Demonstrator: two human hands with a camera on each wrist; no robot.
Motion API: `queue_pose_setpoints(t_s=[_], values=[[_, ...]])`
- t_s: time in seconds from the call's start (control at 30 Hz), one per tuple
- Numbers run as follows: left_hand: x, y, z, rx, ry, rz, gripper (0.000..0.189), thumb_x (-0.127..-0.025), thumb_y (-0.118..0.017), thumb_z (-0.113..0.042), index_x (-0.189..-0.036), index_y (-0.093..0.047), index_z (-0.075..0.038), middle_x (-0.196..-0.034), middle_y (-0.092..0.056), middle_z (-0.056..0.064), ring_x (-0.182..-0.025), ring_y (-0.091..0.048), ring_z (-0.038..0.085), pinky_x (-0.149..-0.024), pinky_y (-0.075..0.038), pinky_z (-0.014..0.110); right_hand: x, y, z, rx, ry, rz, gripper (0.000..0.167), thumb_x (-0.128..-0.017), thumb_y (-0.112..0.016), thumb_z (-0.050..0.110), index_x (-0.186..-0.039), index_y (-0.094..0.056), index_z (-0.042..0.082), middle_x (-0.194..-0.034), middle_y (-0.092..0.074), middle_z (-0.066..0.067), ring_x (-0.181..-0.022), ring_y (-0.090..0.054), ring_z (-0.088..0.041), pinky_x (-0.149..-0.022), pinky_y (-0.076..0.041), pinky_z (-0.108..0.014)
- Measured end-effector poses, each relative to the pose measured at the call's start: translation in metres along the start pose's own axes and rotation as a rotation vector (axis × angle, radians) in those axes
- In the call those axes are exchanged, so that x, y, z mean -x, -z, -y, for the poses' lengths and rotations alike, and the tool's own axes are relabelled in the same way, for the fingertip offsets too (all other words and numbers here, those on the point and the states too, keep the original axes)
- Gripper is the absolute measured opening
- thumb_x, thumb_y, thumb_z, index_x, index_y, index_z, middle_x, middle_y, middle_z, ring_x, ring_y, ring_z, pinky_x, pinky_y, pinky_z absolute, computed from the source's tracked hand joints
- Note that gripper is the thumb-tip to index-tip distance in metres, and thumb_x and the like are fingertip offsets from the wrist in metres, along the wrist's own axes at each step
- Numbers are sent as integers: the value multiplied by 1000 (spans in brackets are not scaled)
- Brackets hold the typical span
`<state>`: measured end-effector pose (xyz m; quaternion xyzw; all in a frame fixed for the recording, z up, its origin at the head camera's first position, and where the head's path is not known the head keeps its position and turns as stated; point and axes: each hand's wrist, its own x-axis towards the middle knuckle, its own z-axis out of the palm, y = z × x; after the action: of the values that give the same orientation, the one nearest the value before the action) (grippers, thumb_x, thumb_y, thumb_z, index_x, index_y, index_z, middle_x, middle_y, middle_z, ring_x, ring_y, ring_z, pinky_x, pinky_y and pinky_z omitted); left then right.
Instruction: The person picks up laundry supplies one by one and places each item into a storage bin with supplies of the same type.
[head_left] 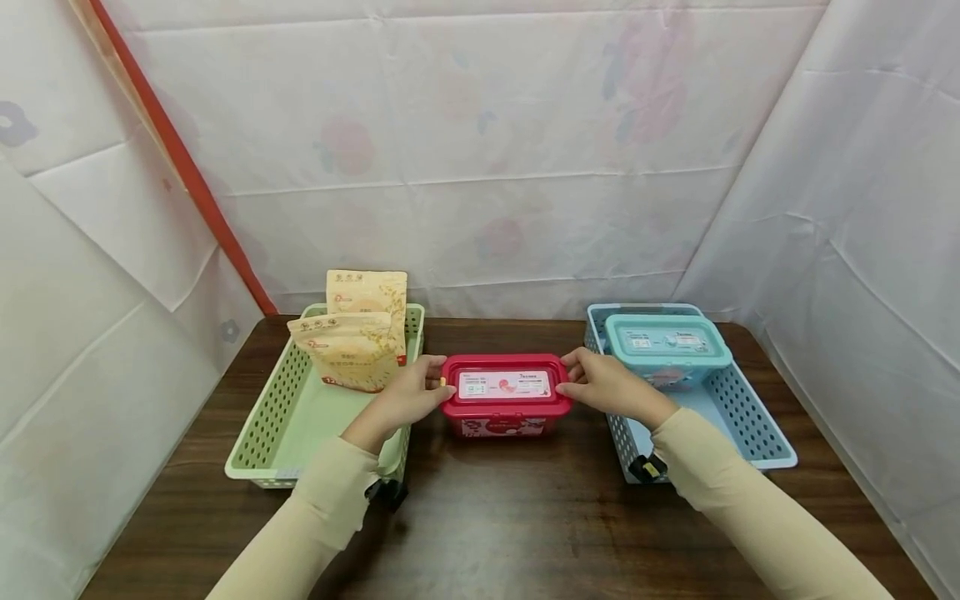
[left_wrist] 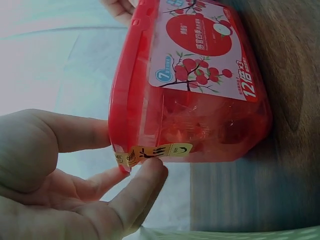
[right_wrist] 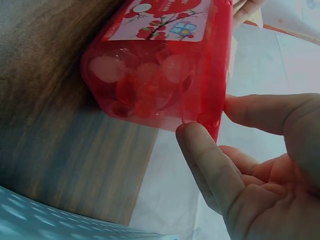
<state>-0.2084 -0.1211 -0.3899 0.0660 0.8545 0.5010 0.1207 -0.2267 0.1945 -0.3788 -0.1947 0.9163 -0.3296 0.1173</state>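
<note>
A red lidded plastic box (head_left: 506,408) stands on the table between two baskets, with a white label on its lid. Through its see-through red wall in the right wrist view, rounded capsules (right_wrist: 145,82) show. My left hand (head_left: 407,393) pinches the left end of the lid's rim, thumb on top and fingers beneath. At the opposite end, my right hand (head_left: 617,385) grips the rim the same way. A yellow sticker (left_wrist: 155,152) runs over the lid's edge beside the left fingertips. The lid is closed on the box.
To the left, a green basket (head_left: 262,433) holds two yellow pouches (head_left: 348,350) standing near its back. On the right, a blue basket (head_left: 757,425) contains a turquoise lidded box (head_left: 667,342). A white patterned cloth (head_left: 480,167) hangs behind the dark wooden table (head_left: 510,517).
</note>
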Motion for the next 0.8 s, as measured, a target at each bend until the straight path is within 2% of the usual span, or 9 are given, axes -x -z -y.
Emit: queue_pose_setpoints(t_s=[0.2,0.3,0.4,0.57,0.8], values=[[3,0,-3,-77,-19,-16,55,-99,-63,-10,-146,-41,8,-127,-59,24,-114,-60,34,-89,-55,42,2,-3,-4,-70,-24,4,47,-99,-65,17,-136,-50,-7,-102,-66,-10,-86,-65,-17,-72,-57,-35],[3,1,-2,-94,-8,-2,56,-99,-64,-13,-147,-41,7,-126,-61,23,-117,-59,35,-91,-54,44,2,-3,-10,-197,-84,57,54,-101,-64,20,-143,-44,-7,-110,-65,-14,-92,-68,-19,-81,-59,-39],[3,3,-2,-88,6,20,57,-99,-63,-15,-147,-41,8,-127,-61,23,-120,-58,36,-94,-52,46,-1,-3,-16,-352,-155,116,58,-101,-64,21,-146,-41,-8,-118,-64,-17,-98,-69,-21,-89,-56,-46],[3,4,0,-90,17,40,57,-100,-62,-16,-146,-41,10,-128,-61,23,-120,-57,36,-95,-52,46,-3,-4,-23,-487,-195,170,62,-101,-64,22,-147,-37,-9,-124,-61,-19,-104,-68,-24,-95,-52,-49],[3,5,2,-105,7,56,56,-100,-62,-17,-144,-43,13,-117,-65,18,-102,-63,25,-82,-56,37,-2,-6,-23,-591,-200,198,64,-103,-60,22,-149,-31,-12,-135,-53,-26,-110,-65,-27,-97,-50,-48]])
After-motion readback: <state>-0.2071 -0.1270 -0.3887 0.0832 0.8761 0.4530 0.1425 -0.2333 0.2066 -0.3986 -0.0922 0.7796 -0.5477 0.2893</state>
